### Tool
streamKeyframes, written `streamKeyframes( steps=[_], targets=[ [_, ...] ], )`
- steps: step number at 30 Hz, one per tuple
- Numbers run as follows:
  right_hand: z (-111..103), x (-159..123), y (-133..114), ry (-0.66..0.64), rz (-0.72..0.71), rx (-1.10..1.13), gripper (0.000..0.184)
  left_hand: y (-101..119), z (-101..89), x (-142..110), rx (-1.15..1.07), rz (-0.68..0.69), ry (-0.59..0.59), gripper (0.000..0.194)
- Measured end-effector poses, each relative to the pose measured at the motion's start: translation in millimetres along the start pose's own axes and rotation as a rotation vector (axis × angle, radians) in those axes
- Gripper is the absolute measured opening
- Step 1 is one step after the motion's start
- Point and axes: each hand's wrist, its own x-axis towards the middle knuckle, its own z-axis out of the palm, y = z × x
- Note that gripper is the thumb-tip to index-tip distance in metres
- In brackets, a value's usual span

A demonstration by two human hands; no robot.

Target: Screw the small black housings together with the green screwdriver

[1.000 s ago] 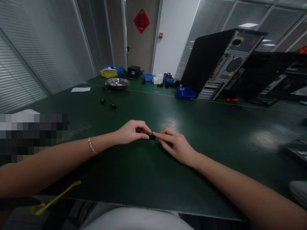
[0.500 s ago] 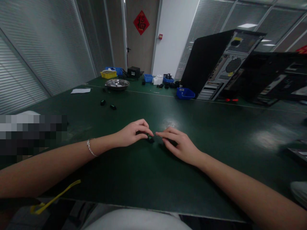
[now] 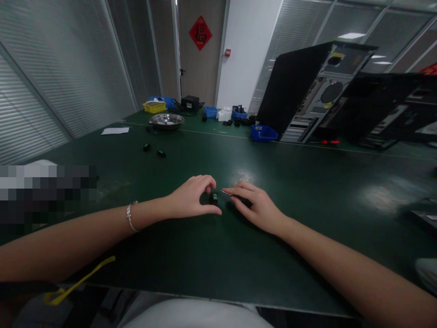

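A small black part with a green board on top (image 3: 214,199) lies on the green tabletop (image 3: 246,269). My left hand (image 3: 193,198), with a silver bracelet at its wrist, arches around it: thumb on the near side, curled fingers on the far side, with gaps between them and the part. Just to the right, my right hand (image 3: 254,202) rests low over the table. A thin, pointed metal tool (image 3: 226,192) sticks out from its fingertips toward the part. The rest of that tool is hidden by the hand, so its exact kind does not show.
Two similar black parts (image 3: 161,154) lie farther back on the left, near a round metal bowl (image 3: 167,120) and a white paper (image 3: 115,130). A blue bin (image 3: 264,133) stands beside a computer tower (image 3: 317,91). A yellow strap (image 3: 82,280) lies across the front-left edge.
My left thumb and fingers have spread apart from the black part, which has turned on the table. My right hand has drawn back slightly, and the metal tool's tip now shows.
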Motion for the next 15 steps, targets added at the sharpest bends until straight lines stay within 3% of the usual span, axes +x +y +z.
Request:
streamKeyframes(
  steps=[6,15],
  targets=[
    [0.8,0.9,0.8,-0.015,0.023,0.003,0.031,-4.1,4.5,0.7,0.046,0.063,0.004,0.026],
    [-0.4,-0.1,-1.1,-0.047,0.009,-0.042,0.032,-3.9,1.7,-0.6,0.016,0.096,-0.005,0.016]
  ],
)
